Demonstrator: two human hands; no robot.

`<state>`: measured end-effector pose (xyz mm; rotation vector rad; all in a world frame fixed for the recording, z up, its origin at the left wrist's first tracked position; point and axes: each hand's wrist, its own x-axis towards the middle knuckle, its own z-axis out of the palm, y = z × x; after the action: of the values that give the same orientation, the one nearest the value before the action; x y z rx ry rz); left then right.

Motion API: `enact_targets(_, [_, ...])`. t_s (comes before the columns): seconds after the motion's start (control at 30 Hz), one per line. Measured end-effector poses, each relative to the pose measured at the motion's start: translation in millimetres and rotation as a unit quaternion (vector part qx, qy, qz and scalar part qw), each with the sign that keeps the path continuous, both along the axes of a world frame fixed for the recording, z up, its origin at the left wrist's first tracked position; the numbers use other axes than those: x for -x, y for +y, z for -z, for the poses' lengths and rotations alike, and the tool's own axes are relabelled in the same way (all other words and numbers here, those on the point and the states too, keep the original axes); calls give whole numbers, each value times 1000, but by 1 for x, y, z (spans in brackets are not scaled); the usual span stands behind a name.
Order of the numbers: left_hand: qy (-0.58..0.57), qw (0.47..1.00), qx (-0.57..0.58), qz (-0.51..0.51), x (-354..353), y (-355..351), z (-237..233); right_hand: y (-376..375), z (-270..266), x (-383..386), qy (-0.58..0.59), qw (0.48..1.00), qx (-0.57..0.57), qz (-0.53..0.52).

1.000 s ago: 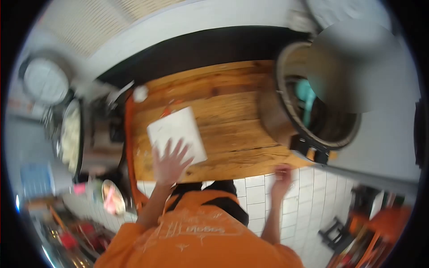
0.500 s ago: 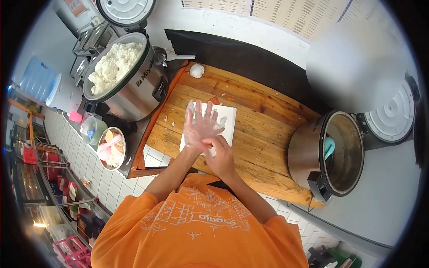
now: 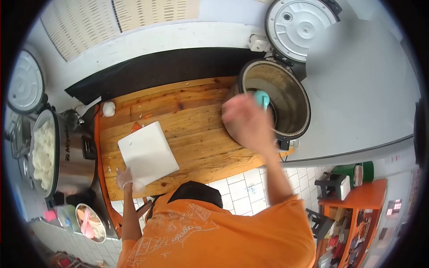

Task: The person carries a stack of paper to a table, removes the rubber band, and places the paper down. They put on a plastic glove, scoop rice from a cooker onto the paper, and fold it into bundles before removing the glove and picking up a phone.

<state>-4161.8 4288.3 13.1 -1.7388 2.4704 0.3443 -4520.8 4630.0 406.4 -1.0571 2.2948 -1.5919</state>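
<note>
A stack of white paper (image 3: pixel 149 154) lies on the wooden table (image 3: pixel 201 120). At its lower left corner is my left hand (image 3: pixel 125 178), in a clear plastic glove, fingers apart and holding nothing. My right hand (image 3: pixel 250 123), bare and blurred by motion, is in front of the open steel cooker (image 3: pixel 301 105) on the right. Its fingers are smeared, so their pose is unclear. A turquoise handle (image 3: pixel 262 99) shows inside that cooker, just beyond the hand.
At the left stands a cooker (image 3: pixel 73 152) full of white rice (image 3: pixel 43 154). A bowl (image 3: pixel 102 234) with a pink spoon (image 3: pixel 87 229) is below it. A white lump (image 3: pixel 108 109) sits at the table's back left. The right cooker's lid (image 3: pixel 301 29) is raised.
The view has turned to the right. My hands have parted: the right moved from the gloved left hand over to the right cooker, and the left lowered to the paper's corner.
</note>
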Motion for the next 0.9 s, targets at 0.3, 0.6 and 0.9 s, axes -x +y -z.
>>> enact_targets(0.3, [177, 984, 16, -1, 42, -5, 15, 119, 212, 309, -28, 785, -618, 20])
enact_targets(0.6, [-117, 991, 40, 49, 90, 33, 17, 146, 158, 359, -135, 832, -529, 96])
enact_targets(0.9, [153, 986, -39, -49, 112, 18, -61, 141, -27, 175, -1, 915, -235, 328])
